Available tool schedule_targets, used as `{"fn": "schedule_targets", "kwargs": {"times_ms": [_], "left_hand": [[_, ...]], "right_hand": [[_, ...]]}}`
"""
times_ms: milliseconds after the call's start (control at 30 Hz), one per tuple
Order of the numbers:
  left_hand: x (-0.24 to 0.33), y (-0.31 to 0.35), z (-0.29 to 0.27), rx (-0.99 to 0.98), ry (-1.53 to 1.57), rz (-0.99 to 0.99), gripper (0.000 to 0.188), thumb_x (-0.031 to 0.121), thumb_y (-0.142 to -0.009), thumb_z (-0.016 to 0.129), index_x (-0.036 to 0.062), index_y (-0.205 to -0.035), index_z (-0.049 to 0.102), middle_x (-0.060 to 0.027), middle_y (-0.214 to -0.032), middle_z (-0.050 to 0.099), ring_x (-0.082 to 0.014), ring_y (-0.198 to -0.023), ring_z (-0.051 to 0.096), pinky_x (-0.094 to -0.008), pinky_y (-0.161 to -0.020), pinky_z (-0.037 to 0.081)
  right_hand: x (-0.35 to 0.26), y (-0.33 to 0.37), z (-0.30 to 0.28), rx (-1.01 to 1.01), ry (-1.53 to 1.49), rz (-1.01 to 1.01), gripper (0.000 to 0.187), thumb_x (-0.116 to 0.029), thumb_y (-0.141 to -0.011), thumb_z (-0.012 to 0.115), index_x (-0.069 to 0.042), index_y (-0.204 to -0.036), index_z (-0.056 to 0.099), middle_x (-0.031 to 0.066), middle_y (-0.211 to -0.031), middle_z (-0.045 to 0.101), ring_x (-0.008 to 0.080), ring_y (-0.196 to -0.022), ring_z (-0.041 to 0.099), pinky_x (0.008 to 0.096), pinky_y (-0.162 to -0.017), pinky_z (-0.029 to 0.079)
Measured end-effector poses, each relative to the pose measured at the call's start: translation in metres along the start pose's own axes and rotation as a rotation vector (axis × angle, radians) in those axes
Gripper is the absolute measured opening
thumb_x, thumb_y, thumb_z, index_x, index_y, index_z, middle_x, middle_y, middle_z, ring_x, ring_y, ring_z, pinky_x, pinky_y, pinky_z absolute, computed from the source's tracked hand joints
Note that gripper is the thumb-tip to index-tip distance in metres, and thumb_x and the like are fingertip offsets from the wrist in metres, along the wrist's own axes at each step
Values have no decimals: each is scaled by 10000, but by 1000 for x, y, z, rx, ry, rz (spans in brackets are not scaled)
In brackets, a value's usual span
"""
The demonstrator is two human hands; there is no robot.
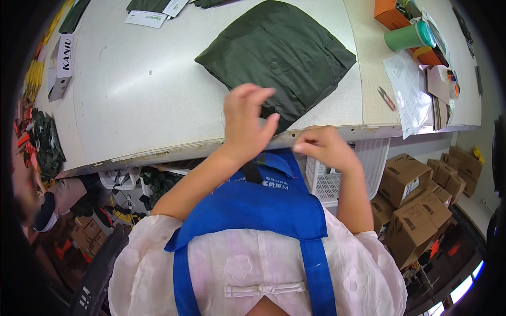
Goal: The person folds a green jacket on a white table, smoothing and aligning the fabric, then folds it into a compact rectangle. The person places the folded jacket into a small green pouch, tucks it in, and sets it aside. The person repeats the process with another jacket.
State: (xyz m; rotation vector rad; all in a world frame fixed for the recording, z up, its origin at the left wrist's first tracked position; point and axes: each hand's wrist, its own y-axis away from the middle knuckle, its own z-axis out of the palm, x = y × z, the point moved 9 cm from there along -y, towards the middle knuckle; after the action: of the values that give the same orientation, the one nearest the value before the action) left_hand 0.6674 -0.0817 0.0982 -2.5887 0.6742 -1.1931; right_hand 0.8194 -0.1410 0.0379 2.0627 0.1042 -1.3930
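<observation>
A folded dark green garment (279,52) with a snap button lies on the white table, one corner pointing at me over the near edge. My left hand (246,122) is over that near corner, thumb and fingers apart and slightly blurred. Whether its fingertips touch the cloth I cannot tell. To the right of the corner, just off the table edge, my right hand (328,148) is curled with its fingers drawn in toward the thumb. Anything inside those fingers is hidden.
Thread snips (387,99), paper sheets (406,87) and a green cup (408,37) are on the table's right. A white box (61,66) stands at the left. Below the edge are a white plastic basket (375,171) and cardboard boxes (419,226). Another person (45,208) is at far left.
</observation>
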Motion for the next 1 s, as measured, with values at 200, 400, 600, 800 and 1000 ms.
{"fn": "schedule_targets", "kwargs": {"times_ms": [200,400,600,800,1000], "left_hand": [[-92,85,61,24,1090,-1192,529,348,-886,625,15,-1223,391,-105,-1149,438,-231,-1080,472,-398,-968,386],[-84,79,40,60,609,-973,584,258,-837,698,12,-1253,371,-134,-1247,428,-187,-1048,486,-317,-888,427],[-44,73,56,-303,635,-877,129,83,-853,672,23,-935,593,-20,-765,604,-80,-686,591,-238,-642,487],[-7,67,66,-468,190,-201,250,110,-856,658,16,-1085,622,-72,-828,606,-114,-672,576,-251,-669,482],[-99,73,-1,219,393,-844,519,293,-895,630,-5,-1282,455,-117,-1183,514,-196,-1024,542,-313,-834,451]], "right_hand": [[15,-17,-187,1032,301,-117,535,-391,-854,645,-7,-1219,565,173,-1241,572,265,-1140,539,357,-966,404],[69,-67,-183,771,7,175,720,-561,-803,644,10,-1232,554,209,-1112,623,284,-1012,601,353,-896,451],[71,-60,-172,858,-48,255,649,-525,-809,655,16,-1164,610,196,-1027,664,276,-949,640,345,-853,476],[37,-45,-144,940,129,230,590,-476,-832,654,46,-1108,638,188,-953,669,262,-916,627,330,-846,461],[47,-66,-158,570,6,127,741,-547,-824,618,20,-1289,515,212,-1239,569,278,-1191,512,352,-997,380]]}}
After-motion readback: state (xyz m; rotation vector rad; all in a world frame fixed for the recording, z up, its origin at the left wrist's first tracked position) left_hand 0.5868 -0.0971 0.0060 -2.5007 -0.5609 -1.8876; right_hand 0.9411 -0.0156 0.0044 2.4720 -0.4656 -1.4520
